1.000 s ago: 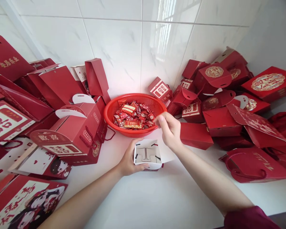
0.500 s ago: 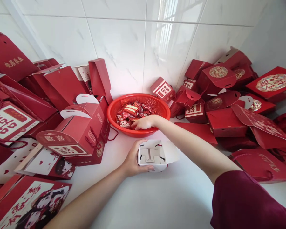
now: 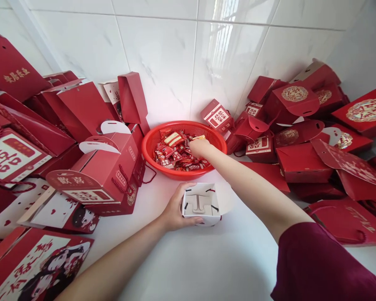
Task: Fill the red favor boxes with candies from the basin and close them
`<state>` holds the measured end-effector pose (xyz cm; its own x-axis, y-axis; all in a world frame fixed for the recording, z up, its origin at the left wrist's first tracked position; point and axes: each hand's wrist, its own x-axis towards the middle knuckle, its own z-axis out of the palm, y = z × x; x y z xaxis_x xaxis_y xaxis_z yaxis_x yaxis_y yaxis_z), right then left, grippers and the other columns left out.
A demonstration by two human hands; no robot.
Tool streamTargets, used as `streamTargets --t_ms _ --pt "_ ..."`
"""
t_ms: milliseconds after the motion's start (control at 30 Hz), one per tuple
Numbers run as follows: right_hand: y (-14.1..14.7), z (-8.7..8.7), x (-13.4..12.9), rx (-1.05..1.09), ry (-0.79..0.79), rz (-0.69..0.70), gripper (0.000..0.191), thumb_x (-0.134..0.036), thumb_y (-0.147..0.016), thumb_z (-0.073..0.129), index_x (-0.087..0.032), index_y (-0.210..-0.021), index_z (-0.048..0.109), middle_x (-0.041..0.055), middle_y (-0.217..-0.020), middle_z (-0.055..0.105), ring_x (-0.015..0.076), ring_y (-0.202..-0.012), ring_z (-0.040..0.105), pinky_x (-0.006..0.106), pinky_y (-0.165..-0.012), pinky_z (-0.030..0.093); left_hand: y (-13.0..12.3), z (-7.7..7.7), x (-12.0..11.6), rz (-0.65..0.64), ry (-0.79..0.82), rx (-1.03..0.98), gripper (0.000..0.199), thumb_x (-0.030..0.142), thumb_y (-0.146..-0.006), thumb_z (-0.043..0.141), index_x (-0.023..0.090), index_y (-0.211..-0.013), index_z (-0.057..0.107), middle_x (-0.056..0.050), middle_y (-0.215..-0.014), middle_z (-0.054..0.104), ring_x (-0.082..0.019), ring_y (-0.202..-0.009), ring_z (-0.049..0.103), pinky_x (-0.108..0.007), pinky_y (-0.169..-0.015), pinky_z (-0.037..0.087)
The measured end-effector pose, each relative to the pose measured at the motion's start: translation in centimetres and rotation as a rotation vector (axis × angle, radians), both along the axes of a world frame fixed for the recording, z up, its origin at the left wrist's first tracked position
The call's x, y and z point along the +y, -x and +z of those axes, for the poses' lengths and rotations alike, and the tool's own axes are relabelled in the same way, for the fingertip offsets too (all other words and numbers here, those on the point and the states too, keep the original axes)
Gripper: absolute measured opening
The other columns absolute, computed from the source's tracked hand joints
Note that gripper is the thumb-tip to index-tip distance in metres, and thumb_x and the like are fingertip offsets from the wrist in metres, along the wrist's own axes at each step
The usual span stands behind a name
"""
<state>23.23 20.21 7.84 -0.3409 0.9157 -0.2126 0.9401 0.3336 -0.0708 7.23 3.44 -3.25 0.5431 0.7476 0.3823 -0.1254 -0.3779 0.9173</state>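
Observation:
My left hand point(image 3: 178, 211) grips a small cardboard box point(image 3: 201, 205) by its left side, thumb across the near edge. The box stands with its mouth upward; its white inside is bare, dark cord ends poke through its walls, and a flap spreads out on its right. Beyond it sits a red plastic basket point(image 3: 146, 144) holding several red-wrapped candies point(image 3: 175, 156). Over the right part of the basket, my right hand point(image 3: 199, 147) is closed, its fingertips mostly hidden. A yellowish wrapper point(image 3: 200, 137) shows just behind the knuckles; whether it is held is unclear.
Red gift boxes point(image 3: 103, 161) with printed characters and rope handles crowd the left. Another heap of red boxes point(image 3: 296, 98) fills the right. Behind the basket rises a white tiled wall point(image 3: 163, 54), with a small red box point(image 3: 217, 115) near it. Everything rests on a white tabletop point(image 3: 188, 263).
My right hand has moved from the basket's near side to farther back and right among the candies. My left hand and the small box stay nearly in place.

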Motion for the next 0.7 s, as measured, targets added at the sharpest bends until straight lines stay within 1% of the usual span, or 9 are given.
streamTargets --t_ms 100,200,233,300,367,433,533,600,700 --pt "1.6 0.8 -0.2 0.124 -0.037 0.160 0.029 -0.022 -0.099 0.049 -0.014 -0.122 0.065 0.0125 -0.127 0.065 0.0251 -0.118 0.060 0.037 -0.102 0.045 0.0 0.0 0.0 -0.003 0.015 0.001 0.091 0.037 -0.062 0.088 0.024 -0.138 0.038 -0.014 -0.133 0.051 -0.034 -0.124 0.053 -0.049 -0.103 0.046" --pt "3.4 0.9 -0.1 0.240 -0.033 0.354 0.039 -0.022 -0.101 0.044 -0.025 -0.138 0.055 0.0023 -0.144 0.056 0.0161 -0.130 0.052 0.023 -0.107 0.037 0.1 0.1 -0.2 -0.001 0.022 0.006 0.091 0.038 -0.062 0.087 0.026 -0.138 0.038 -0.013 -0.135 0.050 -0.034 -0.124 0.053 -0.050 -0.104 0.045" --pt "4.0 0.7 0.0 0.258 -0.030 0.393 0.042 -0.024 -0.101 0.045 -0.025 -0.142 0.051 0.0020 -0.149 0.050 0.0161 -0.134 0.048 0.023 -0.109 0.034 0.1 0.1 -0.2 0.006 0.020 0.016 0.090 0.038 -0.062 0.087 0.026 -0.137 0.038 -0.013 -0.135 0.050 -0.034 -0.125 0.053 -0.050 -0.104 0.045" --pt "4.8 0.3 0.3 0.261 -0.017 0.434 0.042 -0.026 -0.098 0.051 -0.022 -0.140 0.054 0.0053 -0.151 0.048 0.0203 -0.137 0.044 0.027 -0.110 0.033 0.1 0.2 -0.3 0.029 0.011 0.037 0.090 0.039 -0.062 0.087 0.026 -0.137 0.039 -0.013 -0.135 0.049 -0.034 -0.124 0.053 -0.049 -0.103 0.046" --pt "5.1 -0.2 0.6 0.244 0.002 0.436 0.035 -0.028 -0.096 0.056 -0.017 -0.127 0.064 0.0099 -0.141 0.058 0.0248 -0.130 0.052 0.030 -0.105 0.038 0.2 0.4 -0.3 0.045 0.000 0.053 0.090 0.039 -0.062 0.087 0.025 -0.137 0.040 -0.013 -0.134 0.049 -0.034 -0.123 0.054 -0.049 -0.102 0.046" --pt "4.9 -0.5 0.8 0.223 0.024 0.410 0.026 -0.029 -0.092 0.060 -0.013 -0.109 0.072 0.0130 -0.119 0.070 0.0264 -0.111 0.064 0.031 -0.094 0.045 0.2 0.5 -0.3 0.042 -0.005 0.057 0.089 0.040 -0.063 0.086 0.024 -0.138 0.039 -0.013 -0.133 0.050 -0.033 -0.121 0.055 -0.048 -0.102 0.047" --pt "3.8 -0.7 0.8 0.215 0.051 0.341 0.018 -0.027 -0.079 0.074 -0.012 -0.089 0.073 0.0121 -0.092 0.075 0.0261 -0.087 0.069 0.029 -0.076 0.048 0.2 0.5 -0.3 0.030 -0.003 0.051 0.089 0.039 -0.064 0.086 0.024 -0.137 0.038 -0.014 -0.133 0.050 -0.034 -0.123 0.054 -0.048 -0.103 0.046" --pt "2.7 -0.8 0.4 0.246 0.043 0.278 0.030 -0.023 -0.066 0.083 -0.013 -0.092 0.072 0.0114 -0.094 0.075 0.0267 -0.085 0.069 0.029 -0.071 0.049 0.1 0.4 -0.3 0.028 0.004 0.047 0.089 0.039 -0.064 0.086 0.023 -0.137 0.038 -0.014 -0.135 0.049 -0.034 -0.124 0.053 -0.048 -0.104 0.045" --pt "0.5 -0.9 -0.6 0.342 -0.006 0.171 0.050 -0.019 -0.056 0.088 -0.014 -0.102 0.069 0.0112 -0.101 0.073 0.0280 -0.091 0.069 0.031 -0.075 0.050 0.1 0.3 -0.3 0.035 0.011 0.046 0.089 0.039 -0.064 0.086 0.024 -0.138 0.038 -0.014 -0.136 0.048 -0.034 -0.125 0.052 -0.048 -0.105 0.044"
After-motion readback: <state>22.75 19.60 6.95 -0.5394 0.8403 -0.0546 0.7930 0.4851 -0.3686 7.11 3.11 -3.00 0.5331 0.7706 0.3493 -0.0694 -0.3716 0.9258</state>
